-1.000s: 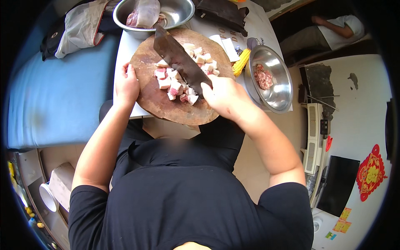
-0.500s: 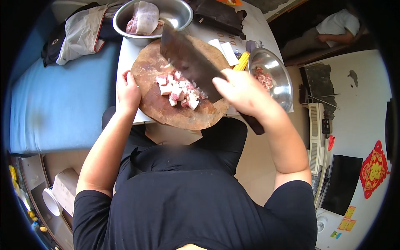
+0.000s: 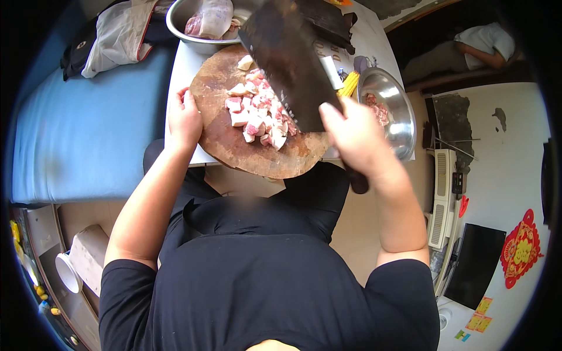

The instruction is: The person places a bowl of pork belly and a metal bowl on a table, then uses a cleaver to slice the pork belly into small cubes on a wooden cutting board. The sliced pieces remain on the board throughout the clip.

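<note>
A round wooden chopping board lies on a small white table, with a heap of cubed pink and white meat on it. My left hand rests flat on the board's left edge. My right hand grips the dark handle of a broad dark cleaver, lifted high above the board with its blade over the meat.
A steel bowl with large meat pieces stands behind the board. Another steel bowl holding cut meat sits at the right, a yellow item beside it. A blue mattress lies left. Another person lies at the upper right.
The cleaver went from lying low across the meat to being raised high above the board. My right hand rose with it. My left hand stayed on the board's edge.
</note>
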Demonstrator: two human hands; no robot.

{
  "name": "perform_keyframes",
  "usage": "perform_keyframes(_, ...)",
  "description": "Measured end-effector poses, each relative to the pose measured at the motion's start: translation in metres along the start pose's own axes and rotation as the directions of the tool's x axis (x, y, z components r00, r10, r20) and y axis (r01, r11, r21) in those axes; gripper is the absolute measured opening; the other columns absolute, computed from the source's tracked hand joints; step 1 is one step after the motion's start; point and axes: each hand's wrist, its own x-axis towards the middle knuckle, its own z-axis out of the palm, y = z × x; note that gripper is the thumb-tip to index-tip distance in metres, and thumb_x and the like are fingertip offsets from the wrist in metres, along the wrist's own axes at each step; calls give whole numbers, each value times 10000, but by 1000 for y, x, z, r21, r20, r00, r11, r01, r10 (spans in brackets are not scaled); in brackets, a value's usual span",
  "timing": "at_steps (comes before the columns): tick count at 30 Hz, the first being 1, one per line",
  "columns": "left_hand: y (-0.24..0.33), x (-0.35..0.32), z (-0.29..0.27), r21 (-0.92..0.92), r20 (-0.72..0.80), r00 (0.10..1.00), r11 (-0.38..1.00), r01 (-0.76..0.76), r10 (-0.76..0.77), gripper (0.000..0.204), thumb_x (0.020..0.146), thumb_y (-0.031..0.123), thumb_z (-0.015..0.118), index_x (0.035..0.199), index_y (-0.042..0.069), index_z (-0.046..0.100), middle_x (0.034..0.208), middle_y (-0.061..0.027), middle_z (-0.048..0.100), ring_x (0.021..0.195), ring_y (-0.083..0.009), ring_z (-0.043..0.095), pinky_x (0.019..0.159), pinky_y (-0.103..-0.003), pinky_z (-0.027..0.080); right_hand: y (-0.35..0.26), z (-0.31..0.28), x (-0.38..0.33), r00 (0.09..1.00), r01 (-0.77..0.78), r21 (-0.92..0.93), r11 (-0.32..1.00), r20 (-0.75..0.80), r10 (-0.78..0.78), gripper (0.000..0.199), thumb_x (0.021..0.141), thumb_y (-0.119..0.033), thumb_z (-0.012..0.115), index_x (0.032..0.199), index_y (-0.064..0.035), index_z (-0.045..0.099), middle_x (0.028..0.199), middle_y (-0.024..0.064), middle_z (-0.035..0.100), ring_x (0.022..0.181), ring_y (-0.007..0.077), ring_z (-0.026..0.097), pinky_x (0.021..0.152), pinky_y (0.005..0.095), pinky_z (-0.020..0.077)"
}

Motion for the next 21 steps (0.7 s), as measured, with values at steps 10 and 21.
perform_keyframes(10,2,-2,-3,-10,-9,1000,1000,0,0,311,970,209,435,1131,-40,528,1065,-177,613,982,-241,590,876,-322,449,-2,-7,2,999,-51,76,996,-13,52,381,892,-330,484,1042,2,595,891,245,642,862,396,616,763,426,487)
perform_keyframes(21,12,-4,-3,2,7,1000,1000,15,-15,317,966,222,445,1137,-29,534,1049,-186,621,971,-259,598,881,-331,450,0,-5,1,992,-124,80,989,-25,127,376,900,-355,487,1095,-46,575,889,220,649,853,403,615,767,427,486)
